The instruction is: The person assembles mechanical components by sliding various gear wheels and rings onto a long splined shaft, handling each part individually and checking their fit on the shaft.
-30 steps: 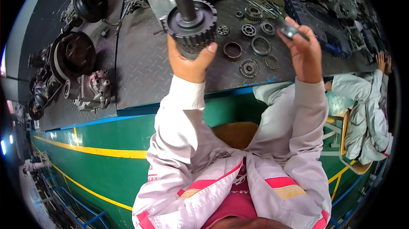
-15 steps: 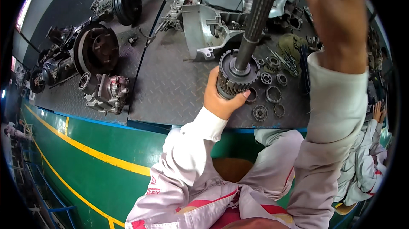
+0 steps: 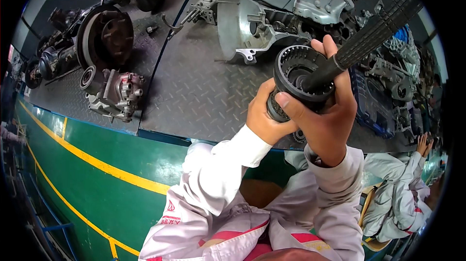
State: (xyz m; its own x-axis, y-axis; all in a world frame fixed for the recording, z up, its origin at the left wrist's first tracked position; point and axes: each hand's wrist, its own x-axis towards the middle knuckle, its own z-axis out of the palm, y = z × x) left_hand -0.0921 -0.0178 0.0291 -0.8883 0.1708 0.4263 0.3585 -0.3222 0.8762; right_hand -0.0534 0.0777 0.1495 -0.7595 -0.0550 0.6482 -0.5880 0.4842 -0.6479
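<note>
Two-handed hold: your left hand [image 3: 264,119] curls round the lower gear [image 3: 276,111], your right hand [image 3: 330,122] half-closes round the black drum [image 3: 297,92], nearer the ribbed shaft [image 3: 376,33] slanting up-right, away from both.

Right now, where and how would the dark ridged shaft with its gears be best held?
Probably at the gear stack below the wide toothed ring, cupped from the left, where the left hand is, with the right hand round the ring from the right. The ring's round wall suits curled fingers, and the shaft leans up to the right, clear of the lower left.
</note>
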